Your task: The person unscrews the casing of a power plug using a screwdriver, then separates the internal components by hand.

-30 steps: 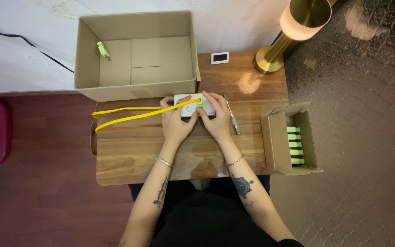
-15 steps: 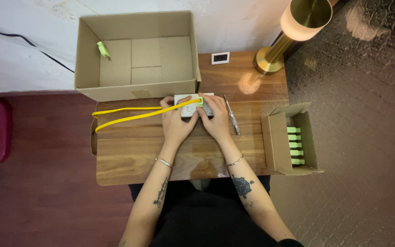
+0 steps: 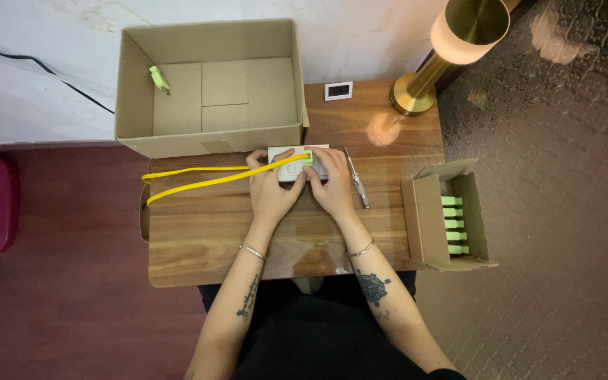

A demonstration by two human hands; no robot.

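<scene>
We see two hands side by side near the back edge of the bench (image 3: 198,246). The left hand (image 3: 272,190) and the right hand (image 3: 331,184) both press down on one small white box (image 3: 291,166). The box lies flat on the wood, just in front of the big cardboard box (image 3: 209,137). Both hands have their fingers closed down on the white box, and we think they hold it like that so it cannot slide.

One yellow cable (image 3: 205,177) runs from the white box toward the left edge of the bench, bends there and comes back, so it looks like two lines. Its green plug (image 3: 308,156) sits on top of the white box, by the fingertips of both hands. We cannot tell if the plug is pushed in or only lying there.

One screwdriver (image 3: 355,177) lies just right of the right hand, touching nothing else, close enough to grab.

The big cardboard box stands open along the back edge. We count one small green piece (image 3: 157,79) inside it, in the back left corner. The rest of its floor is bare.

At the right edge one small cardboard box (image 3: 450,225) lies open. We count five green plugs (image 3: 452,224) in it, stacked in a neat row so each is easy to pick.

At the back right corner stand one gold lamp (image 3: 416,91) and one little white clock (image 3: 338,91), well away from the hands.
</scene>
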